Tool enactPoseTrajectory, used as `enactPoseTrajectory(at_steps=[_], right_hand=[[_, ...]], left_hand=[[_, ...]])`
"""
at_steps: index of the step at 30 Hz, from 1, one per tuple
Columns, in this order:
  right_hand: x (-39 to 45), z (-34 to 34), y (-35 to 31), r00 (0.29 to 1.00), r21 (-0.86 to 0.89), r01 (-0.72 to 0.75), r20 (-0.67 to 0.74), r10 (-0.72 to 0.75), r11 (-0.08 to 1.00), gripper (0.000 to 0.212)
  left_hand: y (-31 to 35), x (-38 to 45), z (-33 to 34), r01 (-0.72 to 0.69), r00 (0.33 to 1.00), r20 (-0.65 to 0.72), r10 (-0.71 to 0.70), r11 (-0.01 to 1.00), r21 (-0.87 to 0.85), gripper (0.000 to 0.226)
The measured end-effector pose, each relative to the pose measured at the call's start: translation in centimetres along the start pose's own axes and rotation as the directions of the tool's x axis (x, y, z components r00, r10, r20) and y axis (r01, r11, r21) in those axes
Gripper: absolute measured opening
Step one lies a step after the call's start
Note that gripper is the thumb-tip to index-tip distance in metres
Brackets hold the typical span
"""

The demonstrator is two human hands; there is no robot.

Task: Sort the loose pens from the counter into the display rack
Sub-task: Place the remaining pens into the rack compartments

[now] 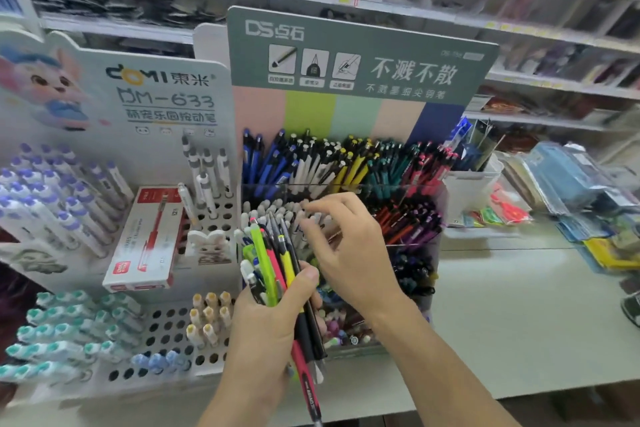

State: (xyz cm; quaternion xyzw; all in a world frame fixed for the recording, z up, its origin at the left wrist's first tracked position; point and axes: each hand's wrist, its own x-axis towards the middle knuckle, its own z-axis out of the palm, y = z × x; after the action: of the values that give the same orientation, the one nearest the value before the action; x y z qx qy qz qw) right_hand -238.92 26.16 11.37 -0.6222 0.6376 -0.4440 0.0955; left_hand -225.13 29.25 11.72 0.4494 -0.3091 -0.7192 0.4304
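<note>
At twelve o'clock, behind everything, blurred shop shelves [450,10] fill the wall. Below them, a tiered display rack [360,55] under a green header holds pens grouped by colour, so each loose one likely has a matching section. At nine o'clock stands a white peg-hole stand [166,326]; at three o'clock, pale counter [519,305] offers open room. The left hand [266,326] clamps a mixed pen bundle [277,274] upright, fanned for picking. The right hand [349,246], fingers loosely curled and apart, reaches over the white-capped pens; whether it pinches one is unclear.
</note>
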Motion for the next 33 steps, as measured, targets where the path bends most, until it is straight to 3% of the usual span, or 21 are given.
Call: enactPoseTrajectory(at_steps=[3, 6, 10, 15, 19, 25, 28, 33], right_hand=[[-1.6, -2.7, -0.1, 0.994, 0.180, -0.106, 0.007, 0.106, 0.978, 0.007], [-3.0, -4.3, 0.7, 0.948, 0.327, -0.309, 0.177, 0.264, 0.893, 0.009], [-4.1, -5.2, 2.6, 0.860, 0.346, -0.483, 0.361, 0.361, 0.805, 0.029], [-5.2, -6.5, 4.4, 0.851, 0.455, -0.514, 0.375, 0.368, 0.727, 0.033], [-5.8, -7.1, 5.5, 0.841, 0.534, -0.540, 0.368, 0.396, 0.650, 0.034], [-5.9, -8.1, 6.5, 0.838, 0.583, -0.545, 0.347, 0.421, 0.603, 0.035], [-5.7, -8.3, 6.8, 0.839, 0.615, -0.540, 0.334, 0.430, 0.575, 0.045], [-5.4, -8.9, 7.0, 0.834, 0.596, -0.552, 0.393, 0.387, 0.583, 0.048]], left_hand=[[-0.2, 0.3, 0.4, 0.054, 0.996, 0.070, -0.054, 0.999, 0.009, 0.035], [-0.6, 0.1, 0.9, 0.131, 0.970, 0.202, -0.138, 0.990, 0.052, 0.027], [-1.8, -0.3, 1.9, 0.212, 0.927, 0.298, -0.227, 0.974, 0.084, 0.017], [-3.1, -0.4, 2.9, 0.310, 0.885, 0.339, -0.320, 0.947, 0.083, 0.008], [-3.9, -0.5, 3.5, 0.358, 0.875, 0.325, -0.358, 0.932, 0.062, 0.014], [-4.2, -0.1, 4.2, 0.314, 0.888, 0.307, -0.342, 0.939, 0.140, 0.018], [-4.1, 0.2, 4.3, 0.303, 0.884, 0.326, -0.335, 0.942, 0.148, 0.021], [-3.7, 0.3, 4.5, 0.241, 0.880, 0.375, -0.291, 0.955, 0.173, 0.018]])
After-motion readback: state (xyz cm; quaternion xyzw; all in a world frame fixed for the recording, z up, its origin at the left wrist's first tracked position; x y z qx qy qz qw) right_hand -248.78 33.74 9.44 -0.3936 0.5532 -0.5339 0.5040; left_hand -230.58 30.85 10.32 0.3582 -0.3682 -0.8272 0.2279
